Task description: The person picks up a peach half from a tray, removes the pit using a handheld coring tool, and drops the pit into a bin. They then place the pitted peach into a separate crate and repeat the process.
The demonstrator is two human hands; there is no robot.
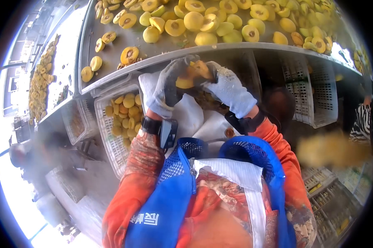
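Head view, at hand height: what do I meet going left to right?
Row of fruit halves → white crate holding yellow pieces → left hand, gloved → held fruit → right hand, gloved → white mesh crates → another person's striped sleeve.

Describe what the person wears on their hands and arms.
The left hand wears a dark grey work glove, the right hand a paler whitish one. Each wrist carries a black strap; the left one bears a small dark device. Both sleeves are orange, the left forearm patterned.
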